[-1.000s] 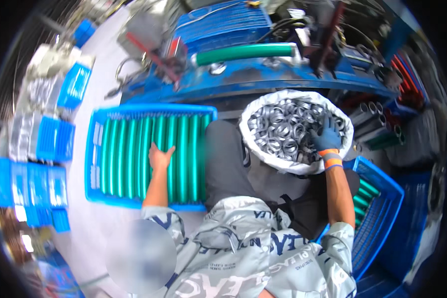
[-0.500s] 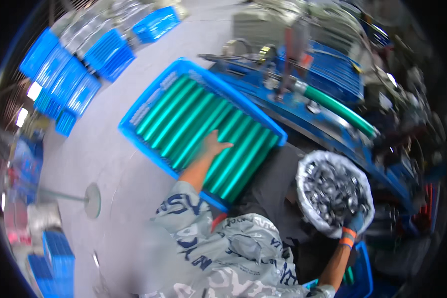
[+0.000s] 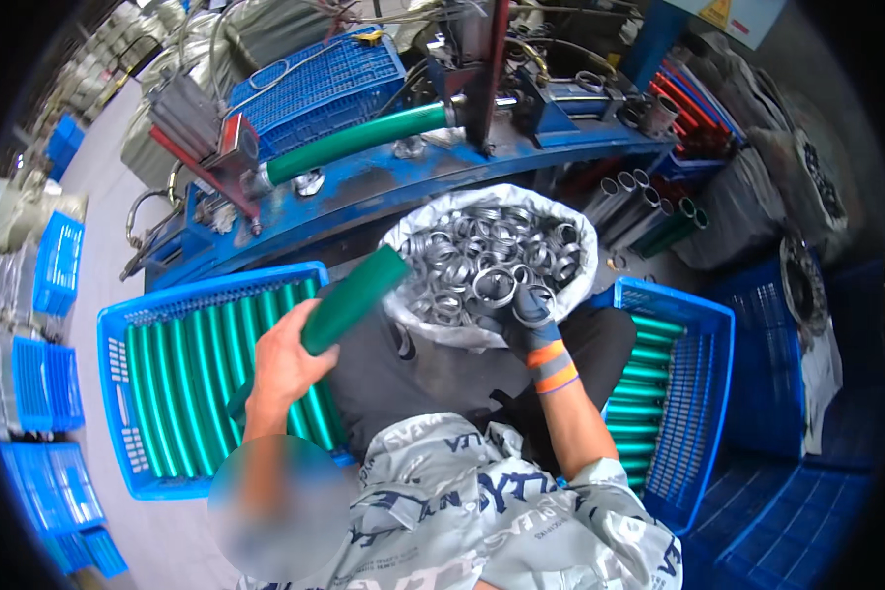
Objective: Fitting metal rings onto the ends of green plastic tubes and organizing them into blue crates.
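Lifted since the earlier frame: my left hand (image 3: 283,366) now grasps one green tube (image 3: 352,300) above the left blue crate (image 3: 118,393), where it lay flat before | right hand (image 3: 527,320), gloved, closes on a metal ring (image 3: 494,286) in the white bag (image 3: 433,329) beside that crate | tube not yet ringed; many tubes left.

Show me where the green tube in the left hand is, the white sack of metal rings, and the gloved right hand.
Green plastic tube (image 3: 356,298): head view, middle of its length.
White sack of metal rings (image 3: 415,317): head view, its left wall.
Gloved right hand (image 3: 528,320): head view, back of the hand.
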### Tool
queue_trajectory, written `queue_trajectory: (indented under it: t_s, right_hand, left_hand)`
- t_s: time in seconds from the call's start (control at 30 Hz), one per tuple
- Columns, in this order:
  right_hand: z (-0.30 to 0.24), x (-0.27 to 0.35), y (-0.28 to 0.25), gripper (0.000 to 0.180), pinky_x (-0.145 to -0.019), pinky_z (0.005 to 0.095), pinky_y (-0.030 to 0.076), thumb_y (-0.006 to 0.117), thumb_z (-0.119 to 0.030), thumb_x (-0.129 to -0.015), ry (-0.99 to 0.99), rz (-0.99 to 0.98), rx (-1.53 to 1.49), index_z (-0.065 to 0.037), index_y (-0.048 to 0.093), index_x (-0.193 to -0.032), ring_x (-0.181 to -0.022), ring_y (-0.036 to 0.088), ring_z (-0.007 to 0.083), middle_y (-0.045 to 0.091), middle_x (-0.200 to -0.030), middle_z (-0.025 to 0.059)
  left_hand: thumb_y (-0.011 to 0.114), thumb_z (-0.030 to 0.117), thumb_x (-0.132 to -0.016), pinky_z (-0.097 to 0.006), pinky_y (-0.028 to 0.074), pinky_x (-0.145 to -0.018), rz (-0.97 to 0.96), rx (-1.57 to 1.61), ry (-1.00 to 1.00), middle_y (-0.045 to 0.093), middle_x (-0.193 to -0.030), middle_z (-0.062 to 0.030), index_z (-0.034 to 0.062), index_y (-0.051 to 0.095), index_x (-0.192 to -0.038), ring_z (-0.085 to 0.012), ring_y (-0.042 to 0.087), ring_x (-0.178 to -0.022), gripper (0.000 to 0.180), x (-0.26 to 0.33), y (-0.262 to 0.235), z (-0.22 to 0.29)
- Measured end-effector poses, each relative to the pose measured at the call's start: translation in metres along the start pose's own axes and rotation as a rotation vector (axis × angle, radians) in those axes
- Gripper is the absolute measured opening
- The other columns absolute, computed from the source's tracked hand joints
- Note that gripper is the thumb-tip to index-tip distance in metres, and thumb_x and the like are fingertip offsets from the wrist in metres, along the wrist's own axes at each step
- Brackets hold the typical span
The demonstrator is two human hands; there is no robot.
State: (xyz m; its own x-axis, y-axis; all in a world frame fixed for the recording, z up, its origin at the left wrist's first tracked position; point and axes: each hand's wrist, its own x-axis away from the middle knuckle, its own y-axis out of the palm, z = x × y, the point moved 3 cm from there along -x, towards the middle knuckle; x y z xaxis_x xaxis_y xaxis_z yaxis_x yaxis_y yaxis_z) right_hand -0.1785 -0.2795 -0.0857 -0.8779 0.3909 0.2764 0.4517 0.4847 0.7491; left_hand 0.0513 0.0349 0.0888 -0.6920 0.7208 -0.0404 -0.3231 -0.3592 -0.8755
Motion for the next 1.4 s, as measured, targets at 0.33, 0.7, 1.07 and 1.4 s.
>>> queue_trajectory:
  t_s: [0.33,0.7,1.07,1.4]
  right_hand:
    - [-0.027,0.040,0.038,0.061,-0.099,0.0386,0.068,0.081,-0.032,-0.099,-0.099,-0.127,0.189,0.000,0.067,-0.149,-0.121,0.075,0.0192,0.073,-0.140,0.0101]
    - [-0.036,0.051,0.061,0.105,-0.126,0.0449,0.050,0.092,-0.021,-0.094,-0.312,-0.245,0.161,0.007,0.032,-0.175,-0.146,0.064,0.0291,0.061,-0.162,0.0218]
    - [-0.033,0.049,0.043,0.076,-0.124,0.0384,0.047,0.075,-0.014,-0.102,-0.327,-0.219,0.571,0.010,0.048,-0.169,-0.145,0.061,0.0245,0.063,-0.161,0.0189]
    - [-0.079,0.059,0.096,0.051,-0.109,0.0335,0.058,0.073,-0.010,-0.107,-0.445,-0.103,0.948,0.008,0.064,-0.154,-0.122,0.074,0.0182,0.078,-0.137,0.0138]
  left_hand:
    - [0.087,0.014,-0.078,-0.048,0.063,-0.093,-0.139,-0.039,0.221,0.080,-0.116,-0.0143,0.0120,0.075,-0.137,-0.0403,0.078,-0.105,0.060,-0.009,0.005,0.084]
    - [0.085,0.013,-0.073,-0.050,0.059,-0.085,-0.175,-0.109,0.304,0.073,-0.101,-0.0109,0.0147,0.074,-0.136,-0.0366,0.073,-0.097,0.064,-0.008,0.006,0.081]
    - [0.086,0.013,-0.071,-0.051,0.058,-0.084,-0.187,-0.119,0.292,0.072,-0.102,-0.0111,0.0152,0.074,-0.138,-0.0366,0.072,-0.099,0.068,-0.007,0.014,0.072]
    - [0.088,0.015,-0.072,-0.049,0.062,-0.088,0.012,0.078,0.303,0.077,-0.107,-0.0112,0.0114,0.076,-0.137,-0.0363,0.075,-0.100,0.066,-0.001,0.034,0.062]
